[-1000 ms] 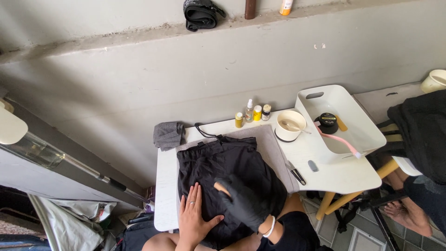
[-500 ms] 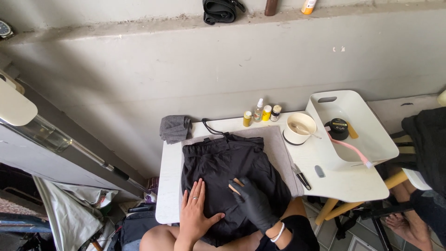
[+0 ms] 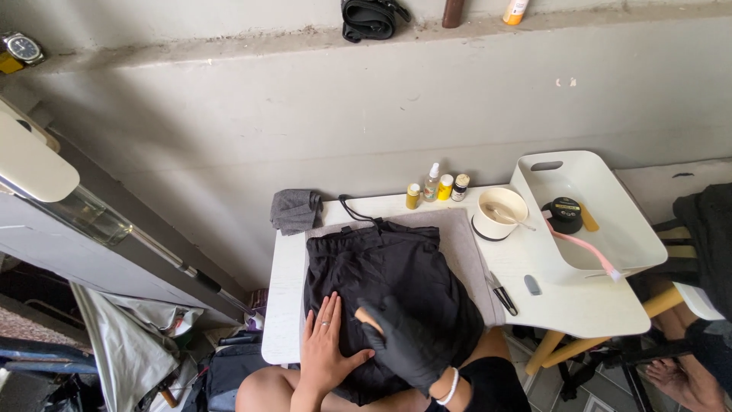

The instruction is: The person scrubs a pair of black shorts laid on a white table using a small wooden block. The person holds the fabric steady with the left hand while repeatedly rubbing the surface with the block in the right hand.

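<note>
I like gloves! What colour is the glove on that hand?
Black, on the right hand; seen in the head view.

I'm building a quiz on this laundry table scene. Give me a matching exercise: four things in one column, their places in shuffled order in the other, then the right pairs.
Things:
1. left hand
2. grey cloth
3. round black tin
4. cream bowl

Places:
A. inside the white tray
B. flat on the black shorts, beside the gloved right hand
C. bunched at the table's far left corner
D. between the small bottles and the tray

Pairs: 1-B, 2-C, 3-A, 4-D
</note>
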